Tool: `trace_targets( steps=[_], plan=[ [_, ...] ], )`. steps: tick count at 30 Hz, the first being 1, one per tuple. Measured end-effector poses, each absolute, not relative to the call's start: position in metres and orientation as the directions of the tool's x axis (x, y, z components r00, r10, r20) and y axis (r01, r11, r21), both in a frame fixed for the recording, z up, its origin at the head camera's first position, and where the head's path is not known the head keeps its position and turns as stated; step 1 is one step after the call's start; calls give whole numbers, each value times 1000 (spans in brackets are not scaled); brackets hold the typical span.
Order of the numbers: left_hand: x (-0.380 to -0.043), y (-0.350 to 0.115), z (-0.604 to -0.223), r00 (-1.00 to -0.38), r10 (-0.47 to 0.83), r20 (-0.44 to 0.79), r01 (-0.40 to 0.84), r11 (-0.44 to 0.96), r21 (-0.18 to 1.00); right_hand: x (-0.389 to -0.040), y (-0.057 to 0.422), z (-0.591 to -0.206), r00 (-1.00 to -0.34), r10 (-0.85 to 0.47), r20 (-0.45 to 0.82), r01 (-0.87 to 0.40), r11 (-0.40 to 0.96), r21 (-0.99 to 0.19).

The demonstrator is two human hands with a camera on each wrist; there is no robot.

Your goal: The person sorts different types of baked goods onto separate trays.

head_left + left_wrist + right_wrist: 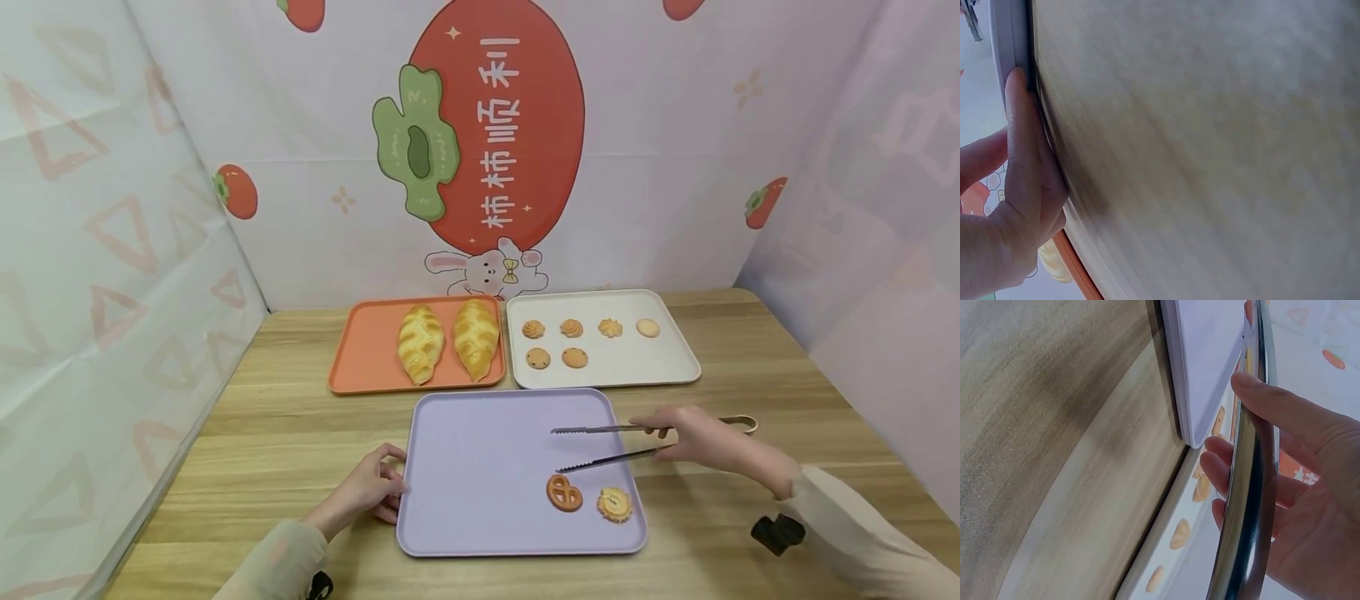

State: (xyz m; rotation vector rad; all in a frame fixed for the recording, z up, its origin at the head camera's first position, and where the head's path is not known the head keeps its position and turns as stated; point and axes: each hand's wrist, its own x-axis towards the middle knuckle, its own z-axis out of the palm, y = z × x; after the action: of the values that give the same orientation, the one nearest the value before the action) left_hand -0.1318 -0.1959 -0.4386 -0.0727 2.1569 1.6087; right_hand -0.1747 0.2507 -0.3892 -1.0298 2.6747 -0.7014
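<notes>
My right hand (693, 437) holds metal tongs (611, 459) around their arms. The tongs' two serrated tips stand apart over the right half of the lilac tray (480, 475), with nothing between them. Just below the tips, a pretzel (564, 493) lies on that tray, and right of it sits a round cookie with a ruffled edge (615, 505). My left hand (372, 485) rests against the tray's left edge. In the left wrist view, its fingers (1021, 144) lie along the outside of the rim; its thumb's contact with the tray is hidden.
Behind the lilac tray stand an orange tray (367, 350) with two large bread loaves (422, 343) and a white tray (637, 362) with several small cookies (575, 357). All rest on a wooden table (300, 400). Printed cloth walls (315, 233) rise behind and at both sides.
</notes>
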Motion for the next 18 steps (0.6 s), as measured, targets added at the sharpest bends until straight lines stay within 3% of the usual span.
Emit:
trace_targets(
  steps=[10, 18],
  plan=[
    [-132, -195, -439, -902, 211, -376, -299, 323, 898, -165, 248, -391, -685, -727, -48, -608, 607, -511],
    [-132, -196, -440, -902, 208, -378, -301, 324, 897, -159, 246, -392, -698, -707, -116, -572, 647, -505]
  ],
)
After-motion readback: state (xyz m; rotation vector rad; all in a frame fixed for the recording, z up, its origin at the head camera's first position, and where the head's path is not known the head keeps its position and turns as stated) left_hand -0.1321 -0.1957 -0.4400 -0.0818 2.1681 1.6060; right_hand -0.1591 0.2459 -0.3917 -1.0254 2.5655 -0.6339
